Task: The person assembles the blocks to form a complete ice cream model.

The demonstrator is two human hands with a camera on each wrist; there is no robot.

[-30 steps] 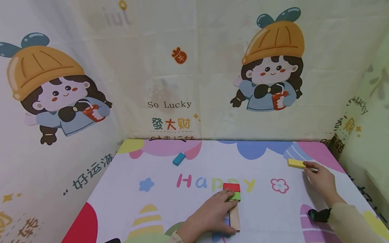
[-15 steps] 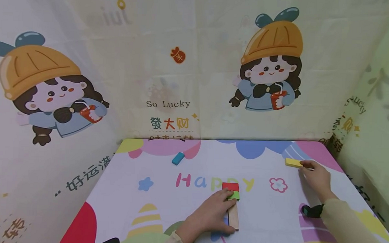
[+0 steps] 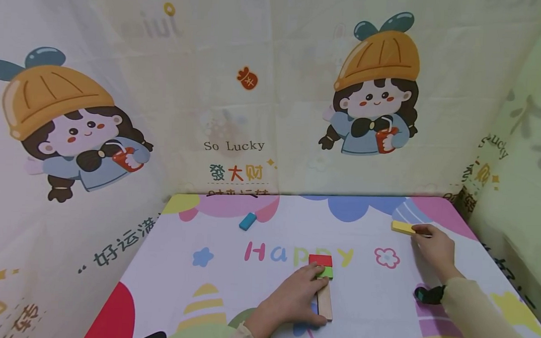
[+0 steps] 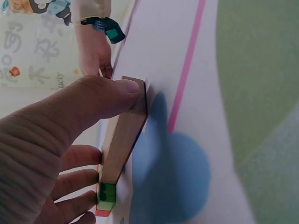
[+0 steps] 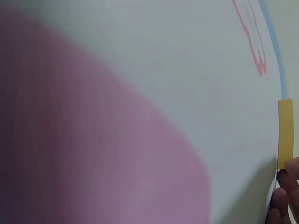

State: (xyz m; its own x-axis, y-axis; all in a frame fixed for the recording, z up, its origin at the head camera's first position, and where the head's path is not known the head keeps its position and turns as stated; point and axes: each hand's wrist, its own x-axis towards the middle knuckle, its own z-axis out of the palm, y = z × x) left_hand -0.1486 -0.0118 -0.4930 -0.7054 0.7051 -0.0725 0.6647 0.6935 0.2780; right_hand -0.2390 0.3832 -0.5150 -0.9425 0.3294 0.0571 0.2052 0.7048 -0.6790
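My right hand (image 3: 435, 249) pinches one end of a yellow block (image 3: 401, 227) between thumb and fingertips, at the table's far right. The same yellow block (image 5: 286, 133) shows at the right edge of the right wrist view. Nearer the middle, my left hand (image 3: 293, 296) grips a long plain wooden block (image 3: 325, 301), thumb on its near end and fingers along its far part. At that far end sit a green block (image 3: 326, 272) and, behind it, a red block (image 3: 321, 260). In the left wrist view, fingertips touch the green block (image 4: 107, 193), and the red one peeks out beneath.
A blue block (image 3: 248, 221) lies alone near the table's back edge, left of the middle. The table (image 3: 373, 302) has a printed cover, with cartoon-printed cloth walls (image 3: 294, 115) behind and at both sides. A dark object (image 3: 153, 337) pokes in at bottom left.
My right hand has moved a little to the left, carrying the yellow block with it. The left hand and the blocks under it stay in place.
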